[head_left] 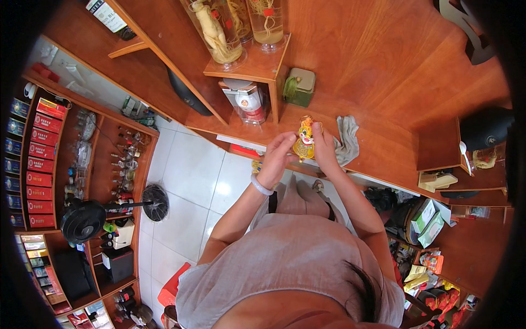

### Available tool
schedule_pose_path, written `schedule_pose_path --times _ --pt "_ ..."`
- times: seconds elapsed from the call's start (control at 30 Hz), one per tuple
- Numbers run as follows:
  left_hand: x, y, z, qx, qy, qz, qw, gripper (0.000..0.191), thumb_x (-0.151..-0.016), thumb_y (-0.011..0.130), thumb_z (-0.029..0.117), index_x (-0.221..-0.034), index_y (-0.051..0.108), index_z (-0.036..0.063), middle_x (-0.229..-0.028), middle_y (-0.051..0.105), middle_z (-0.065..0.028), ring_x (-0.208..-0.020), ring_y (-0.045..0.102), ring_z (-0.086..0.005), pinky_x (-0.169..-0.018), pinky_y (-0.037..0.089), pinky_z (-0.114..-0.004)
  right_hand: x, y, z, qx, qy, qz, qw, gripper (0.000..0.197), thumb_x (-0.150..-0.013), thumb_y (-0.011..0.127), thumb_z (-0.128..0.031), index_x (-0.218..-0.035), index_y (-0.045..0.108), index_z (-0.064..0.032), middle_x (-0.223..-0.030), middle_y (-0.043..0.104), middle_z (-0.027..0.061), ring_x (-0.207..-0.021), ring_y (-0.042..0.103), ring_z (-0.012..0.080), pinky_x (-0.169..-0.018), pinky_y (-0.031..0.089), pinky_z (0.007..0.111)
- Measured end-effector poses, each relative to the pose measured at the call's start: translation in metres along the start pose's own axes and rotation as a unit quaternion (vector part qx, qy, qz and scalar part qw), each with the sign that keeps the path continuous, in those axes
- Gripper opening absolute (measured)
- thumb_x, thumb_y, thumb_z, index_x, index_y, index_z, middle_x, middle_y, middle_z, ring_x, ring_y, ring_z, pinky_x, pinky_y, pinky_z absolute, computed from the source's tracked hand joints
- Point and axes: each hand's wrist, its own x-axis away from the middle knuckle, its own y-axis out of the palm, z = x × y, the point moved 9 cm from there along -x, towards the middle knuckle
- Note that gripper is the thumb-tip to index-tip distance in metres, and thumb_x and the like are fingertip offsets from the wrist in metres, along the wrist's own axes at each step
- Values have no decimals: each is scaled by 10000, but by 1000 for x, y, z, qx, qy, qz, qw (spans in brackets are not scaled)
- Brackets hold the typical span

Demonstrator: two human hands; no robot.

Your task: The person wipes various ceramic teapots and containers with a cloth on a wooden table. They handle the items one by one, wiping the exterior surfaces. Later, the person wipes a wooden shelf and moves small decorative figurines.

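Note:
A small yellow cartoon-animal figurine (305, 137) with an orange top and a gold base is held up between my two hands, over the wooden shelf's front edge. My right hand (326, 152) grips its right side, thumb lying along its upper part. From the other side, my left hand (276, 159), with a pale bangle on the wrist, has its fingertips at the figurine's left edge and base. Just right of my right hand, a crumpled grey cloth (348, 142) lies on the wooden shelf (382, 154).
Behind the figurine stand a green tin (302, 88) with a tassel and a packaged box (248, 103). Glass jars of roots (267, 24) stand on a raised wooden stand (250, 73). A black fan (84, 221) and stocked shelves are at left.

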Motion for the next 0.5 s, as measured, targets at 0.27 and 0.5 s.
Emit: schedule_pose_path --times 0.27,0.5 --pt "14 7 -15 -56 -77 -78 992 251 -894 520 176 -1013 572 -39 -865 624 -61 -756 609 -133 -655 509 -257 -1 -8 -8 187 -25 -43 981 484 -890 447 -401 -805 578 57 -655 559 232 -668 581 352 -617 421 415" --pt "11 -3 7 -16 -18 -31 999 254 -861 573 194 -1049 529 28 -894 622 -39 -695 598 -92 -558 465 -210 -5 6 -12 203 -6 -129 971 417 -896 469 -364 -870 610 28 -677 569 105 -628 517 147 -561 404 282"
